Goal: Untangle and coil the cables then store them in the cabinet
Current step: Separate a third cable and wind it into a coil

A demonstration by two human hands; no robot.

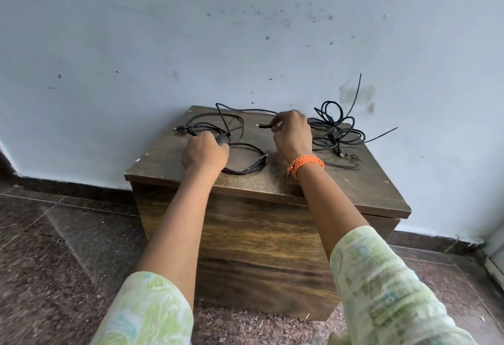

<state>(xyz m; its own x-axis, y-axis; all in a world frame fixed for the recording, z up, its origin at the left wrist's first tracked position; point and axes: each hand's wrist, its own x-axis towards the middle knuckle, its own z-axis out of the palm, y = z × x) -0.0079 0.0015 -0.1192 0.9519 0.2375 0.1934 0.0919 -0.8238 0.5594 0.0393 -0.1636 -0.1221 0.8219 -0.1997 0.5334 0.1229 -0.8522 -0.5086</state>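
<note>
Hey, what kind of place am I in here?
Probably a room in a home: a scuffed painted wall, a speckled stone-tile floor, and a small wooden cabinet against the wall with black cables on top.

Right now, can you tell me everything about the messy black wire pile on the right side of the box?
The tangled cable bundle is thin and black, looks rubbery, and is knotted into many overlapping loops. It sits on the back right of the wooden cabinet top, near the wall. Two stiff ends stick out, one upward, one to the right. Small plugs lie at its front edge. The right hand is beside it; whether they touch is unclear.
</note>
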